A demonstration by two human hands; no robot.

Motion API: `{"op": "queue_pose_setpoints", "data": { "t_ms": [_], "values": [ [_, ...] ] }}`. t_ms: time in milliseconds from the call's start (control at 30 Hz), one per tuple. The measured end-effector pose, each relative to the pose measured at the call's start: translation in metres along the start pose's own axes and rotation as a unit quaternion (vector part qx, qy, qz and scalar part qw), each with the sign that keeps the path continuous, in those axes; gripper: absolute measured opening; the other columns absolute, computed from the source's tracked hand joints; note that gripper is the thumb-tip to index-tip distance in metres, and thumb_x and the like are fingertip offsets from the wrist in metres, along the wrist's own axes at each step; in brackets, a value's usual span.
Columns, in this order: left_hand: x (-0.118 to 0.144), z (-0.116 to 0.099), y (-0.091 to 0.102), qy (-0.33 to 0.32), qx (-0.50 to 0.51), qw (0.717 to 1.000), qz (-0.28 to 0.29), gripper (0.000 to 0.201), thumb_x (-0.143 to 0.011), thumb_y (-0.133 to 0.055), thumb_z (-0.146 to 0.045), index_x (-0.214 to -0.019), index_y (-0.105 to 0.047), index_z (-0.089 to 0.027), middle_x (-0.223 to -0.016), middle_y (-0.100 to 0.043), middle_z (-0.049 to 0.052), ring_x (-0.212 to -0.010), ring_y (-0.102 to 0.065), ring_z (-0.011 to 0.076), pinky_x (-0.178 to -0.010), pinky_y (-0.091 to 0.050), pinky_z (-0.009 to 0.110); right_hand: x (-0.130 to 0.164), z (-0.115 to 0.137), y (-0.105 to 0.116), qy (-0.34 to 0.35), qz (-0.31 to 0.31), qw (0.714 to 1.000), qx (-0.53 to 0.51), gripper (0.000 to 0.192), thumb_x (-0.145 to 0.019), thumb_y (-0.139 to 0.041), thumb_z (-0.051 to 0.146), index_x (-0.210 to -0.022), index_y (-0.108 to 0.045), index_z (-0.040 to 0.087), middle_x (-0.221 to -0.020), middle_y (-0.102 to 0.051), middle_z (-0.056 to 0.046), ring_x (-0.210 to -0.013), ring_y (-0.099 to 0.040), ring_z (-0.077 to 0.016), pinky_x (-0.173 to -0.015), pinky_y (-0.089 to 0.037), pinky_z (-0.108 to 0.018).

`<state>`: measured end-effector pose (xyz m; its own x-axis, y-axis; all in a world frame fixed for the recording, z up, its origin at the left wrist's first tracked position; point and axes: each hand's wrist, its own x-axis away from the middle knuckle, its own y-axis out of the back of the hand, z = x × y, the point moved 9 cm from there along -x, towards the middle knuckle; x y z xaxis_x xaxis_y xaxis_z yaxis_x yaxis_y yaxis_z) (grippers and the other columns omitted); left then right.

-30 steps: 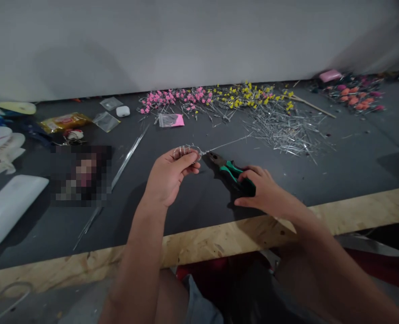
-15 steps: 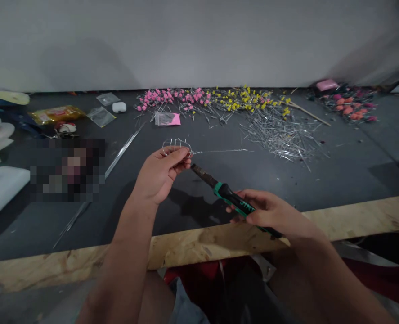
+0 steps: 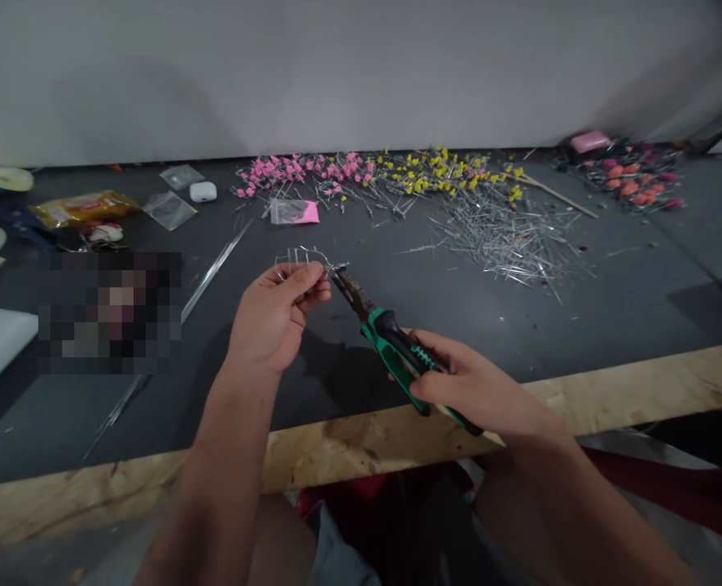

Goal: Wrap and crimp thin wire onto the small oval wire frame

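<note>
My left hand (image 3: 284, 313) is closed, thumb and fingers pinching a small rounded frame of bent silvery wire (image 3: 296, 254). A short twisted stub sticks out of the frame to the right of my fingertips. My right hand (image 3: 458, 374) grips pliers (image 3: 391, 330) with black and green handles, which stand somewhat apart. The dark jaws reach up to the twisted stub; whether they bite on it I cannot tell. A thin length of twisted wire (image 3: 420, 248) lies to the right, apart from the frame.
Pink-tipped wires (image 3: 293, 169), yellow-tipped wires (image 3: 446, 172) and a heap of bare wire pieces (image 3: 513, 240) lie along the back. A small bag of pink bits (image 3: 296, 212) is nearer. Long straight wires (image 3: 217, 264) lie left. A wooden edge (image 3: 361, 448) runs along the front.
The pliers' jaws have moved up and left to the twisted stub, and their handles have spread. The long wire tail no longer extends from the frame; a twisted length now lies separately on the table.
</note>
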<state>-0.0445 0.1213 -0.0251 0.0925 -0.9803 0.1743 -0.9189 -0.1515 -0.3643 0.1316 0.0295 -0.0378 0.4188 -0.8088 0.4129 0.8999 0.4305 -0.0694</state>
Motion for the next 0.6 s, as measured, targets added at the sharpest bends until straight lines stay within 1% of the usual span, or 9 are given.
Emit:
{"op": "queue_pose_setpoints", "data": {
  "t_ms": [167, 267, 333, 500, 600],
  "values": [
    [0.001, 0.002, 0.000, 0.026, -0.013, 0.999, 0.012, 0.013, -0.064, -0.075, -0.021, -0.070, -0.066, -0.014, -0.065, -0.062, -0.001, -0.059, -0.058, 0.0068, -0.057, -0.051, 0.017, -0.004, 0.006, -0.003, 0.028, -0.019, 0.999, 0.014, 0.052, -0.069, -0.051, 0.008, -0.118, -0.055, 0.024, -0.080, -0.053, 0.003, -0.065, -0.045, -0.0090, -0.056, -0.037, -0.017],
    [-0.001, -0.001, 0.006, 0.020, 0.001, 1.000, -0.009, 0.012, -0.065, -0.073, -0.022, -0.070, -0.065, -0.015, -0.066, -0.063, -0.001, -0.061, -0.059, 0.0068, -0.060, -0.052, 0.017, -0.003, 0.009, -0.004, 0.041, -0.022, 0.998, 0.036, 0.053, -0.070, -0.052, 0.009, -0.120, -0.055, 0.026, -0.087, -0.056, 0.002, -0.069, -0.049, -0.0098, -0.058, -0.039, -0.018],
    [-0.002, -0.002, 0.008, 0.019, 0.020, 0.999, -0.020, 0.010, -0.065, -0.072, -0.021, -0.070, -0.065, -0.015, -0.067, -0.063, -0.002, -0.062, -0.059, 0.0065, -0.061, -0.052, 0.016, -0.002, 0.012, -0.005, 0.048, -0.019, 0.998, 0.044, 0.053, -0.071, -0.053, 0.010, -0.121, -0.054, 0.027, -0.092, -0.058, 0.002, -0.072, -0.051, -0.0102, -0.060, -0.040, -0.018],
    [-0.001, 0.001, 0.006, 0.039, 0.030, 0.999, -0.012, 0.007, -0.066, -0.069, -0.020, -0.069, -0.065, -0.015, -0.068, -0.064, -0.001, -0.064, -0.060, 0.0080, -0.059, -0.052, 0.017, -0.001, 0.019, -0.011, 0.062, -0.013, 0.997, 0.054, 0.055, -0.071, -0.054, 0.009, -0.122, -0.054, 0.029, -0.098, -0.059, 0.002, -0.085, -0.054, -0.0117, -0.072, -0.043, -0.019],
    [0.000, 0.002, 0.007, 0.040, 0.031, 0.999, -0.018, 0.007, -0.066, -0.068, -0.020, -0.068, -0.064, -0.015, -0.067, -0.063, -0.001, -0.065, -0.061, 0.0086, -0.059, -0.052, 0.017, -0.002, 0.021, -0.012, 0.059, -0.016, 0.996, 0.067, 0.053, -0.072, -0.054, 0.011, -0.122, -0.054, 0.029, -0.099, -0.059, 0.003, -0.087, -0.054, -0.0125, -0.074, -0.043, -0.020]
  ]
}}
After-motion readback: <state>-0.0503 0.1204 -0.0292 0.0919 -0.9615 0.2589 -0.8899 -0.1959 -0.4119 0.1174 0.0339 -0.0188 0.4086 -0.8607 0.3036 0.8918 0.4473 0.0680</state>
